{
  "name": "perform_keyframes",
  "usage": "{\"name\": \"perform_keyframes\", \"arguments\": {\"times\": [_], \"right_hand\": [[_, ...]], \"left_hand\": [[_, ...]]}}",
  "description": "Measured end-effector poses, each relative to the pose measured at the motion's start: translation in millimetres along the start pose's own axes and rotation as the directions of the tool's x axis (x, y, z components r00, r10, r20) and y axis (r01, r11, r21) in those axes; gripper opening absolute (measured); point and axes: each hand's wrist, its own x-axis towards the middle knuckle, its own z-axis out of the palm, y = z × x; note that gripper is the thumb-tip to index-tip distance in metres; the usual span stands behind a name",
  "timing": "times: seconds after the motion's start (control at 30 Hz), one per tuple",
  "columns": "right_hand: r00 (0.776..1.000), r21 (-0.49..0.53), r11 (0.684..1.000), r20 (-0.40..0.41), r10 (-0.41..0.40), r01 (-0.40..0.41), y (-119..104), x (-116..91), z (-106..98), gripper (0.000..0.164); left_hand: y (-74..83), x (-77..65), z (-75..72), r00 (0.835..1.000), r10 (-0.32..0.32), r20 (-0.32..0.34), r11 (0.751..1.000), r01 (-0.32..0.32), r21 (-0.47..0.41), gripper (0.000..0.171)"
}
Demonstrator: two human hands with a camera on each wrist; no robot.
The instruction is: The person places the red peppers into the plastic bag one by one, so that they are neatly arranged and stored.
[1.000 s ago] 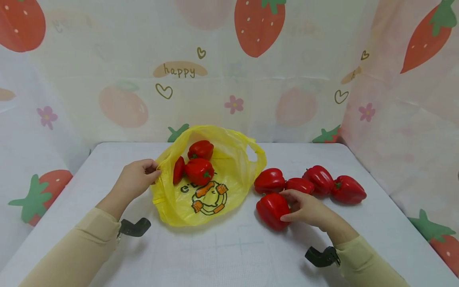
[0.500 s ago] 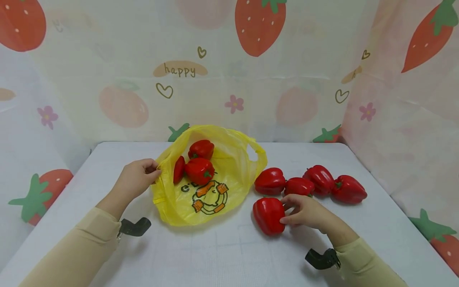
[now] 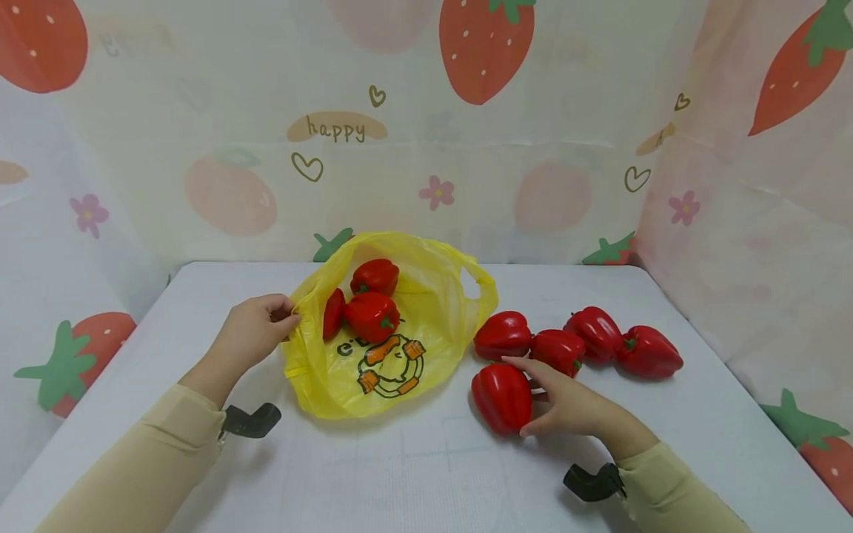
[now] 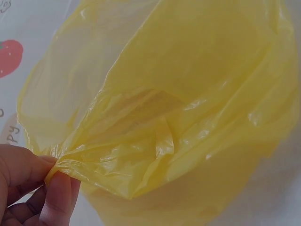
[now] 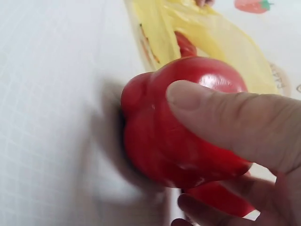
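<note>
My left hand (image 3: 256, 333) pinches the left rim of a yellow plastic bag (image 3: 433, 377), which lies with its mouth towards me. In the left wrist view, thumb and fingers (image 4: 59, 197) grip the bunched film of the bag (image 4: 202, 89). Inside the bag are red bell peppers (image 3: 372, 317), 3 of them visible. To the right of the bag, my right hand (image 3: 576, 403) is around a red bell pepper (image 3: 501, 398) at table level. The right wrist view has the thumb (image 5: 211, 108) on this pepper (image 5: 164, 132), with other fingers below, partly hidden.
Several more red bell peppers (image 3: 593, 334) lie in a loose row behind and right of my right hand. The white table (image 3: 400, 481) meets a strawberry-printed cloth backdrop (image 3: 400, 185) at its back and sides. A black wrist camera (image 3: 593, 483) hangs by each sleeve.
The pepper at my right hand has shifted slightly left and towards me, and its tilt has changed. My right fingers have spread further round it. The left hand and bag stay put.
</note>
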Motion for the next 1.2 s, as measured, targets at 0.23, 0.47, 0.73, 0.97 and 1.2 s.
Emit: {"name": "perform_keyframes", "arguments": {"times": [0.23,0.47,0.73,0.97,1.2], "right_hand": [[0.998,-0.094,0.995,-0.053,-0.033,0.028,1.2,3.1,4.7,0.091],[0.994,-0.128,0.991,-0.092,-0.059,0.047,-0.1,5.0,7.7,0.089],[0.987,-0.117,0.987,-0.104,-0.122,0.11,-5.3,4.7,2.3,0.089],[0.973,-0.036,0.982,-0.129,-0.19,0.187,-21.6,16.3,-5.1,0.09],[0.968,-0.039,0.983,-0.17,-0.186,0.182,-47.8,35.9,-3.6,0.09]], "left_hand": [[-0.9,-0.7,-0.4,1.0,0.004,-0.001,1.0,-0.004,0.0,0.018],[-3.5,0.3,0.8,1.0,0.0,-0.008,1.0,0.0,-0.001,0.017],[-4.8,-1.5,-0.1,1.0,-0.006,0.0,1.0,0.006,-0.005,0.019],[-2.3,-1.6,0.1,1.0,-0.021,0.008,1.0,0.021,-0.008,0.019],[-1.4,-0.9,1.5,1.0,-0.024,0.007,1.0,0.024,-0.017,0.019]]}}
